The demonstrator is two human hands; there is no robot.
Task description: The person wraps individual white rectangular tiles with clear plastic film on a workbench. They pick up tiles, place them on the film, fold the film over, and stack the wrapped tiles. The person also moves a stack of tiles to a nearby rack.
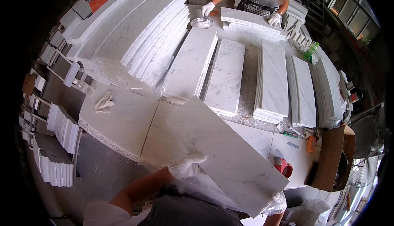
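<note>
A long white marble slab [230, 152] with faint grey veins lies tilted across the near side of the work table, its far end close to the stacked slabs. My left hand [184, 166], in a white knit glove, grips its near long edge, the thumb side over the top face; some fingers are hidden. At the slab's lower right corner, my right hand [279, 203], also gloved, is closed around the end. Thin clear plastic film [205, 191] hangs along the near edge between my left hand and my body.
Marble stacks [223, 76] stand across the table, with a taller pile [139, 29] at left. A loose glove [104, 102], red tape dispenser [283, 166], orange bottle [311, 144] and cardboard box [334, 156] lie around. Opposite, a co-worker's gloved hand [208, 8] reaches into white paste.
</note>
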